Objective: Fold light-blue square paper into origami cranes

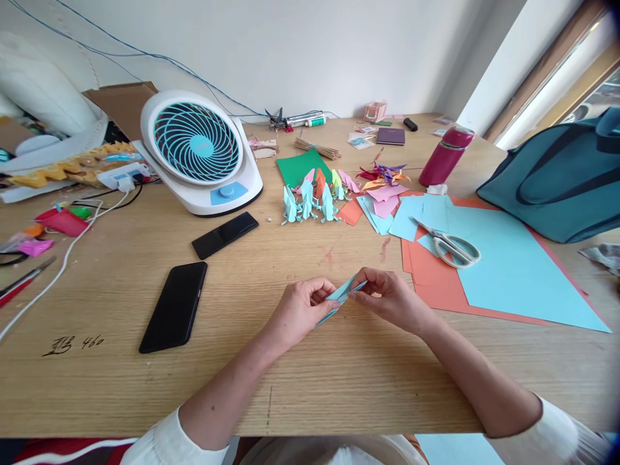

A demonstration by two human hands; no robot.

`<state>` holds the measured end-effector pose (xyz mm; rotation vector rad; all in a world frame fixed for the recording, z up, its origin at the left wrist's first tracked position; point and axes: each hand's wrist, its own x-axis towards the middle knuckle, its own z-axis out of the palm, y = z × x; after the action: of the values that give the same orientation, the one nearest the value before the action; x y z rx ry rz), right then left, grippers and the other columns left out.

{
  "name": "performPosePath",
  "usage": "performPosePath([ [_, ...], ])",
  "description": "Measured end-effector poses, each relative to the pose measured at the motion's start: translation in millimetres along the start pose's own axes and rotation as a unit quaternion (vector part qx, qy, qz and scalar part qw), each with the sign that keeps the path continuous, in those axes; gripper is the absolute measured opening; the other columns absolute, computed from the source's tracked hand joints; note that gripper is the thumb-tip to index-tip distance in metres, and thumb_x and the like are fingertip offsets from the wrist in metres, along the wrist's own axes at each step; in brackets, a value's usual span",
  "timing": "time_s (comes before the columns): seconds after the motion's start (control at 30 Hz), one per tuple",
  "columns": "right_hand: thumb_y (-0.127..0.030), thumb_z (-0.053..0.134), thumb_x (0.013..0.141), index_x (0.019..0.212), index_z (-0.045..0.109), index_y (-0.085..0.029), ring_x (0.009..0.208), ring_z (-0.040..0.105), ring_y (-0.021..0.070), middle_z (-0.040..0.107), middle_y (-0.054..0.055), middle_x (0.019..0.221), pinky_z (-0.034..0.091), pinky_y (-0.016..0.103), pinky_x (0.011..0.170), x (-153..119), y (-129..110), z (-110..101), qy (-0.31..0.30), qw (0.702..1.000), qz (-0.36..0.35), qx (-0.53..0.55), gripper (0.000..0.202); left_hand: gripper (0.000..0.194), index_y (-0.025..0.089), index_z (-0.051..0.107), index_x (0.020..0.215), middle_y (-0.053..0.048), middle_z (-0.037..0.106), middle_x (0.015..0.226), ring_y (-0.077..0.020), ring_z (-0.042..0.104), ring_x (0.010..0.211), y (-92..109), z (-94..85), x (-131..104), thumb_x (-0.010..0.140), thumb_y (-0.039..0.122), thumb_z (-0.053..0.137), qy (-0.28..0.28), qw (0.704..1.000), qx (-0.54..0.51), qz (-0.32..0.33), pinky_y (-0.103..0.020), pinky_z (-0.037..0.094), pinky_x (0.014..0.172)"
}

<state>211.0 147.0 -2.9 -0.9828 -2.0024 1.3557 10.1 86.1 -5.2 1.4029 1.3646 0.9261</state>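
Between my hands, just above the wooden table (290, 381), is a narrow folded piece of light blue paper (345, 290). My left hand (306, 302) pinches its lower left part between thumb and fingers. At the upper right end, the thumb and fingertips of my right hand (382, 292) are closed on the same piece. Fingers cover parts of the folds. Beyond my hands stand several folded paper figures (307, 197) in light blue, pink, orange and yellow-green.
Scissors (455, 248) lie on light blue sheets (513, 258) and orange sheets (436, 284) at right. A magenta bottle (445, 155) and teal bag (557, 174) stand behind. To the left are a fan (198, 152), a black phone (174, 307) and another dark flat device (225, 235).
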Motion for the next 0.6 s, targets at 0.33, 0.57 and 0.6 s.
performPosePath([
  [0.33, -0.022, 0.064, 0.087, 0.087, 0.070, -0.023, 0.071, 0.055, 0.0155, 0.057, 0.004, 0.085, 0.039, 0.028, 0.060, -19, -12, 5, 0.037, 0.945, -0.072, -0.317, 0.006, 0.012, 0.021, 0.059, 0.082, 0.003, 0.067, 0.072, -0.0129, 0.061, 0.067, 3, -3.1, -5, 0.077, 0.022, 0.070, -0.040, 0.998, 0.046, -0.028, -0.020, 0.043, 0.058],
  [0.57, -0.021, 0.066, 0.088, 0.082, 0.068, -0.022, 0.077, 0.056, 0.0184, 0.061, 0.004, 0.081, 0.033, 0.029, 0.060, -25, -18, 6, -0.007, 0.912, -0.098, -0.398, 0.006, 0.008, 0.022, 0.061, 0.082, 0.005, 0.063, 0.067, -0.0113, 0.056, 0.062, 6, -2.4, -10, 0.080, 0.020, 0.068, -0.053, 0.991, 0.120, -0.017, -0.021, 0.037, 0.056],
  [0.6, -0.021, 0.066, 0.087, 0.080, 0.067, -0.022, 0.078, 0.056, 0.0182, 0.062, 0.004, 0.082, 0.034, 0.029, 0.062, -24, -18, 6, -0.022, 0.917, -0.092, -0.388, 0.007, 0.007, 0.022, 0.061, 0.082, 0.005, 0.063, 0.067, -0.0111, 0.055, 0.061, 6, -1.5, -11, 0.080, 0.021, 0.068, -0.059, 0.990, 0.131, -0.017, -0.021, 0.037, 0.056],
])
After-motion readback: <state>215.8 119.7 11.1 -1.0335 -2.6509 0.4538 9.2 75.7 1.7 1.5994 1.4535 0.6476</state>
